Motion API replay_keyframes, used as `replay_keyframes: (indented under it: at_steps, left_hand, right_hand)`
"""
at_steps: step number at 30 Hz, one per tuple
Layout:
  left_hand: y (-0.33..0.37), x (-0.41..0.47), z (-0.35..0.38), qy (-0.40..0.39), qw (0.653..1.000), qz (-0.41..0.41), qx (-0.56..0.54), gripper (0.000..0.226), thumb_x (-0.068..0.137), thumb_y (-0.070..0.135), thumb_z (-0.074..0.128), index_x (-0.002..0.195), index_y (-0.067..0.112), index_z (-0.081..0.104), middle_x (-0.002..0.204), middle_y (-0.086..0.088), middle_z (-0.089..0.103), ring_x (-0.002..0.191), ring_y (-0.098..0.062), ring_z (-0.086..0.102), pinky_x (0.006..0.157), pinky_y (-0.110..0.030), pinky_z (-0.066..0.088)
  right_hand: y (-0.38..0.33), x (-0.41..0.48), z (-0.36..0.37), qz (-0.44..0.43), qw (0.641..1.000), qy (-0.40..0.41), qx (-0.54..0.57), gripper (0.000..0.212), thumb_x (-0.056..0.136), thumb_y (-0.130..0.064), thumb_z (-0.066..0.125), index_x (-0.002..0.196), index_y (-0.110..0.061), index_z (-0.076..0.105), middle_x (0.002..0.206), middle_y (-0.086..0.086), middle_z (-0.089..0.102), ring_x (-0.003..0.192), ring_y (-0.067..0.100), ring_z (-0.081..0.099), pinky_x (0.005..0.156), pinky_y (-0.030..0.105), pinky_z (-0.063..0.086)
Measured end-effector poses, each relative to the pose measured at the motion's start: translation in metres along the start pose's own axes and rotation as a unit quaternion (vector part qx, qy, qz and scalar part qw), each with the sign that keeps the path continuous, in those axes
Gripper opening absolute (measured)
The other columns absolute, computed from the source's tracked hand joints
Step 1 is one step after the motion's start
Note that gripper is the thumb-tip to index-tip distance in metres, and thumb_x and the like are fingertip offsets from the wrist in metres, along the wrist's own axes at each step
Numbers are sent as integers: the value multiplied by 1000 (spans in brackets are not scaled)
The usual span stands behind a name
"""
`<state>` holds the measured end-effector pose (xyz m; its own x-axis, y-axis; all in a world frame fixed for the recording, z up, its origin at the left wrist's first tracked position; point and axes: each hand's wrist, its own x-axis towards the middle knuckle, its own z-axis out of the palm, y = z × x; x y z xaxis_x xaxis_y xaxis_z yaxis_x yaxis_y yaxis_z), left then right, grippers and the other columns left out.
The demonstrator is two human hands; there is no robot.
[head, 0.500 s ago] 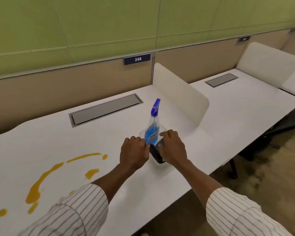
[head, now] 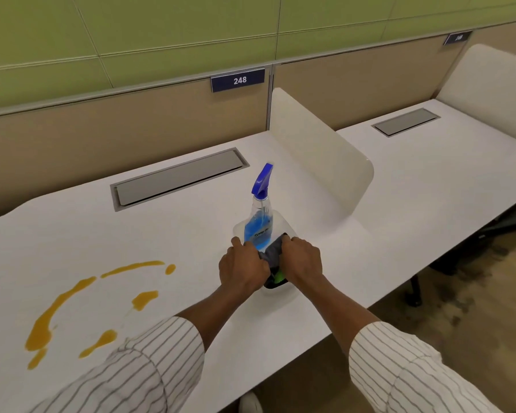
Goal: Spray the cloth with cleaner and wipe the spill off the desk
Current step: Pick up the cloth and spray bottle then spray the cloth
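A clear spray bottle (head: 259,217) with blue liquid and a blue trigger head stands in a clear plastic tub (head: 285,226) on the white desk (head: 161,234). A dark grey cloth (head: 272,254) with a green patch lies bunched at the tub's near end. My left hand (head: 242,269) and my right hand (head: 302,260) both grip this cloth, one on each side, just in front of the bottle. An orange-yellow spill (head: 63,305) spreads in streaks and blobs over the desk's left part.
A rounded cream divider panel (head: 319,153) stands right of the tub. A grey cable hatch (head: 179,178) is set into the desk behind it. A tan partition with sign 248 (head: 237,80) backs the desk. A second desk (head: 444,162) lies to the right.
Both hands have closed on the cloth and pulled it up a little out of the tub, so more grey fabric and a green patch show. The bottle stays put.
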<state>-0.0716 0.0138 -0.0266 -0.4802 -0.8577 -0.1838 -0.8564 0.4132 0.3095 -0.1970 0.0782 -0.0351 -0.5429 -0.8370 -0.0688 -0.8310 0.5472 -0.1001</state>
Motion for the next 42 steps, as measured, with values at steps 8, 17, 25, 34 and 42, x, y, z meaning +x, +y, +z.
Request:
replay_keyframes:
  at_steps: [8, 17, 25, 34, 42]
  left_hand:
    - [-9, 14, 13, 25, 994, -15, -102, 23, 109, 29, 54, 127, 15, 51, 115, -2, 61, 83, -13, 62, 67, -21, 46]
    - [-8, 7, 15, 65, 979, -16, -190, 17, 105, 16, 63, 96, 24, 50, 96, 3, 60, 86, -16, 60, 69, -22, 44]
    - [2, -2, -7, 129, 940, -19, -316, 7, 106, 15, 64, 105, 14, 58, 105, -3, 64, 99, -20, 59, 87, -33, 57]
    - [8, -34, -69, 204, 907, -46, -367, 9, 108, 23, 62, 104, 18, 56, 94, 7, 64, 86, -12, 66, 78, -34, 62]
    - [-25, -68, -156, 187, 929, -25, -319, 9, 108, 24, 64, 104, 19, 57, 87, 11, 61, 80, -10, 61, 66, -22, 49]
  right_hand:
    - [-17, 19, 12, 23, 999, -21, -15, 50, 97, -51, 65, 128, -15, 51, 118, 9, 68, 99, 23, 68, 90, 34, 56]
    - [-11, 16, 3, 16, 1000, -7, 19, 41, 98, -44, 67, 124, -17, 51, 112, 8, 66, 93, 21, 69, 84, 31, 57]
    - [-5, 7, -31, 56, 992, 55, 94, 25, 98, -31, 61, 120, -20, 57, 106, 4, 65, 76, 17, 55, 68, 27, 45]
    - [-3, -19, -72, 38, 956, 111, 270, 12, 91, -31, 72, 101, -28, 77, 103, -2, 70, 79, 14, 63, 60, 11, 37]
    - [-62, -88, -108, -123, 802, 78, 579, 33, 97, -45, 60, 125, -28, 67, 120, -11, 73, 116, 19, 69, 96, 34, 61]
